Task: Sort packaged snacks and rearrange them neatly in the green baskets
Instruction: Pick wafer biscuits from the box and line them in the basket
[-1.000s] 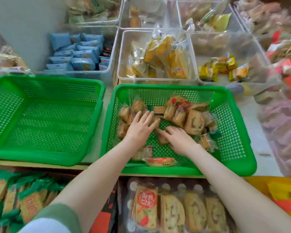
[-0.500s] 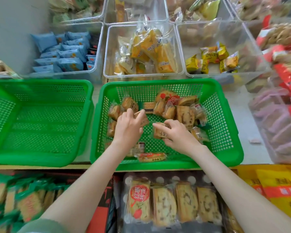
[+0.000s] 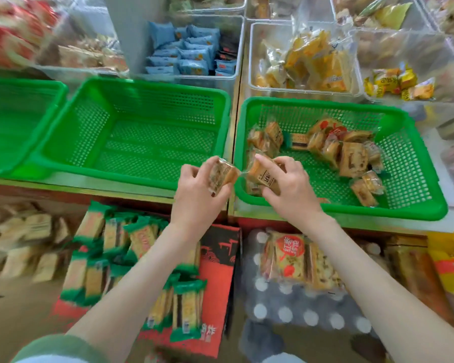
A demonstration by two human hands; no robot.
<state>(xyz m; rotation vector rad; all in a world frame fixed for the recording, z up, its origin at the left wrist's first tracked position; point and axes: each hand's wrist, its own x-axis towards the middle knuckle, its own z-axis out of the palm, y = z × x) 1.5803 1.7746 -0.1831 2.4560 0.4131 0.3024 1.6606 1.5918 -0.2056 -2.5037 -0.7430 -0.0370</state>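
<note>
Centre of frame: left hand clenched round a square snack cake in clear crinkled film, held over the front rims where two baskets meet. Right hand grasps a second cake packet, tan with a dark printed label. Thumb and curled fingers wrap it, above the front-left corner of the right green basket. The film ends of the two packets lie close together; contact unclear.

Right green basket: rigid plastic, perforated lattice walls and floor, rounded rim. A loose heap of wrapped snacks lies across its back and right side: blocky brown pieces, glossy wrap, some red print.

Middle green basket, centre left: same lattice. Third green basket at the left edge, blurred.

Upper frame: clear rigid bins holding pale blue pillow packets and yellow packets. Lower frame: green-ended bar packs and film-wrapped sliced cakes.
</note>
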